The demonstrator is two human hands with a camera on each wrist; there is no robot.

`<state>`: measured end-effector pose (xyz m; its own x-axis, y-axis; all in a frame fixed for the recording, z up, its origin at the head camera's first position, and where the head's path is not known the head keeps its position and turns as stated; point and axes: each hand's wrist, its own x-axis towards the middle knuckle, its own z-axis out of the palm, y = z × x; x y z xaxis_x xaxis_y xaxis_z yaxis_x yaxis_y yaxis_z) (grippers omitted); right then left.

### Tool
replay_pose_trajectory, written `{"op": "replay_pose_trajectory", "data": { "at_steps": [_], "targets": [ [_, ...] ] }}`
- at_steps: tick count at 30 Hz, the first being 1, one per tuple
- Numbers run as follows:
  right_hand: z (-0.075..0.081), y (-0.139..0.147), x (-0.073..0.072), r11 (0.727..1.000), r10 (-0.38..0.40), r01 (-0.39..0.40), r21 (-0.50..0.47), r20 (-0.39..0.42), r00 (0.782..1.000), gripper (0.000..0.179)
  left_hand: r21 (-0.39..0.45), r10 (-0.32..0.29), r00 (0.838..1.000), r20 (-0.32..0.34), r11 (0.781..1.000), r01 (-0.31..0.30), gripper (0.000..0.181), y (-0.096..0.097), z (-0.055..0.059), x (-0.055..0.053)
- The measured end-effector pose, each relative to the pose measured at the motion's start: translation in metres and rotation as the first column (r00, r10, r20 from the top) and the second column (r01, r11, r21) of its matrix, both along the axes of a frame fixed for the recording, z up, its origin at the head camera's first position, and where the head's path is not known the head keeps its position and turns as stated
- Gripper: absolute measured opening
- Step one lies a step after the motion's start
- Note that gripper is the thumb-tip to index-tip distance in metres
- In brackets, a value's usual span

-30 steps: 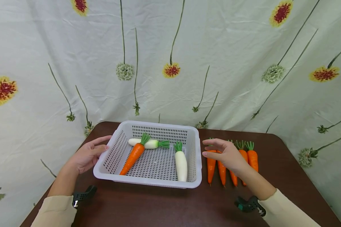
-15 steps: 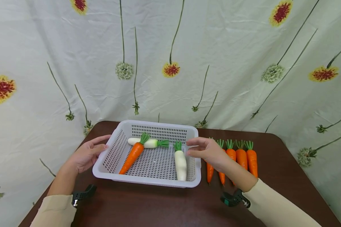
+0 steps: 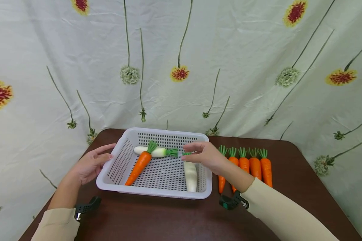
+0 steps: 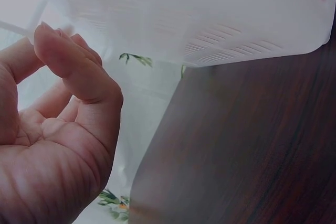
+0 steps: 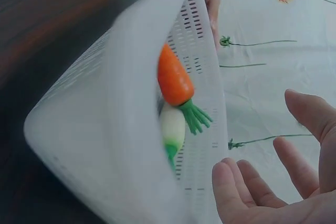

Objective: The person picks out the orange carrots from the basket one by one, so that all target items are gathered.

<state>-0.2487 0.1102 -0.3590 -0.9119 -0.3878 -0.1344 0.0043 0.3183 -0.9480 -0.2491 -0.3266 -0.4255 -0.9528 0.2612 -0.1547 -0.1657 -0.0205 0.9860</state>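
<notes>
A white perforated plastic basket (image 3: 157, 193) stands on the table. My left hand (image 3: 90, 164) grips its left rim, with the thumb near the top edge; in the left wrist view, bent fingers of that hand (image 4: 79, 119) are beside the basket wall (image 4: 236, 9). Inside, an orange carrot (image 3: 138, 169) lies across a white radish (image 3: 159, 152). A second white radish (image 3: 191, 177) lies at the right side, its leaves partly hidden. Over that radish hovers my right hand (image 3: 209, 157), holding nothing, its fingers loosely bent and thumb apart. The right wrist view shows the carrot (image 5: 175, 80) beyond the basket wall.
Several orange carrots (image 3: 266, 170) lie in a row on the dark brown table (image 3: 157, 221), right of the basket; my right forearm covers parts of them. A flower-patterned cloth (image 3: 247, 43) hangs behind the table.
My right hand has moved left, from above the row of carrots to over the basket's right side. The left hand stays at the left rim. The basket and its contents have not visibly moved.
</notes>
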Motion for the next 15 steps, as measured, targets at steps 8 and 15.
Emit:
{"op": "replay_pose_trajectory", "data": {
  "at_steps": [8,15],
  "targets": [
    [0.009,-0.022,-0.007,0.998,0.051,-0.050,-0.023,0.031,0.998,0.045,0.012,0.000,1.000,0.000,1.000,0.000,0.057,0.001,0.003,0.002],
    [0.008,-0.045,-0.017,0.996,0.077,-0.076,0.056,-0.029,0.997,0.043,0.020,-0.008,1.000,0.001,1.000,0.008,0.053,0.001,0.002,0.001]
  ]
}}
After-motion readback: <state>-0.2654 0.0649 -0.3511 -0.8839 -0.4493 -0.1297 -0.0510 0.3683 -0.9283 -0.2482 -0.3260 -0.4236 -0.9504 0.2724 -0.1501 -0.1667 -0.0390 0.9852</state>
